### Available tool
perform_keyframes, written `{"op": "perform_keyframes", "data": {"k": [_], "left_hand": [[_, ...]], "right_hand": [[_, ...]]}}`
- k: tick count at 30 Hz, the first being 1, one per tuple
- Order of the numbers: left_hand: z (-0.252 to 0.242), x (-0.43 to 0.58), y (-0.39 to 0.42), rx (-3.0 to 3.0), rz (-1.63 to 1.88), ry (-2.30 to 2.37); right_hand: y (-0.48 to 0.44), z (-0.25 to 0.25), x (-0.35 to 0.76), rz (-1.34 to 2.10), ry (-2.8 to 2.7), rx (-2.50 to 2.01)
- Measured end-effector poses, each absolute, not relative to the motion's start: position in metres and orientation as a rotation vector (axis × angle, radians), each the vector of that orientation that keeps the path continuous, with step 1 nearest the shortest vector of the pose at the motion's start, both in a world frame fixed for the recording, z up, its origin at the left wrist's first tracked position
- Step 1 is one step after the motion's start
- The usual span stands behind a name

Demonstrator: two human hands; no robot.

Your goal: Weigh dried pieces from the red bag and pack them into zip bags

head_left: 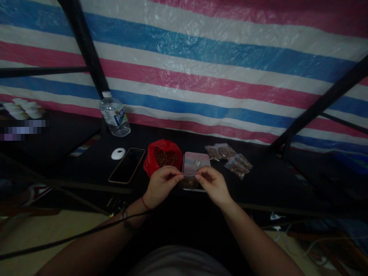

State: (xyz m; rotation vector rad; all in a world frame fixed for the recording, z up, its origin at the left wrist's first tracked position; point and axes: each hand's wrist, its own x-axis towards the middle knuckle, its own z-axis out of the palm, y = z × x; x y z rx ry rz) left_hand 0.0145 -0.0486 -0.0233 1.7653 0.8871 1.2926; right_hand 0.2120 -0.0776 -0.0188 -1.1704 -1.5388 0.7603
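Between my two hands hangs a small clear zip bag [189,181] with brown bits in its lower part. My left hand [163,183] pinches its top edge at the left corner, thumb against fingers. At the right corner my right hand [214,186] pinches the same edge. Behind the bag lies a pale, translucent rectangular container [196,159], partly hidden by the bag and my fingers. To its left stands a red plastic bag [149,161], its mouth spread wide, with brown bits inside. Several filled zip bags [228,152] lie to the right, some overlapping.
A phone [127,165] and a white oval object [118,153] lie left on the black table [276,180]. A clear plastic bottle [115,115] stands behind them by a dark metal post [86,46]. A striped plastic sheet [195,69] hangs at the back. A dark cord [71,239] crosses my left forearm.
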Motion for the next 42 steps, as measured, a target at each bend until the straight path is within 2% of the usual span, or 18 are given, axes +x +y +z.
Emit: {"op": "perform_keyframes", "data": {"k": [29,42], "left_hand": [[-0.015,0.018,-0.057,1.886,1.125,0.712],[-0.01,0.011,-0.052,1.888,1.245,0.781]], "right_hand": [[-0.084,-0.009,0.201,0.685,-1.713,-1.012],[-0.077,0.004,0.222,0.621,-1.702,-1.043]]}}
